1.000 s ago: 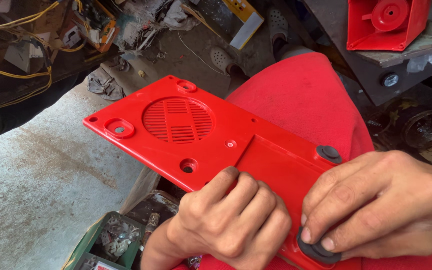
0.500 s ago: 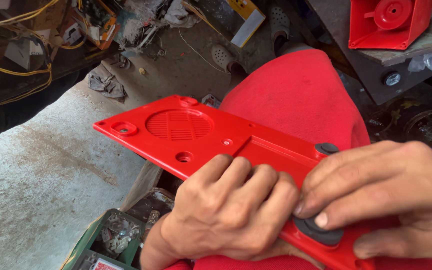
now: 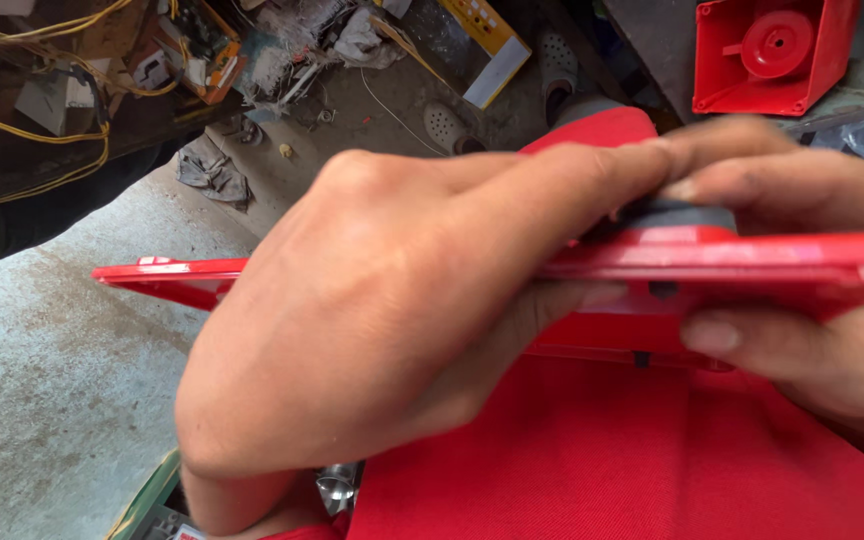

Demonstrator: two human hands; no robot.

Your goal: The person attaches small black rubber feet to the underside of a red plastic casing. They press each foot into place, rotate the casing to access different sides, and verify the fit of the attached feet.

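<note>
Head view: the left hand (image 3: 352,320) fills most of the frame, wrapped closed over the red plastic panel (image 3: 732,262), with fingers across the top face and the thumb tucked beneath. This grip clamps the panel against tilt. The panel is held edge-on to the camera, nearly level, above the red-clothed lap (image 3: 602,450), which appears to serve as a backstop should the part slip. The right hand (image 3: 812,290) pinches the panel from the right: fingers above, thumb (image 3: 722,335) below, closed on it. Between the fingertips of both hands, a dark grey round part (image 3: 682,215) sits on the panel's top face, pressed down by them. Well apart, at upper right, a red square housing (image 3: 772,50) rests on a bench. Yellow wires (image 3: 32,130) trail at upper left.
</note>
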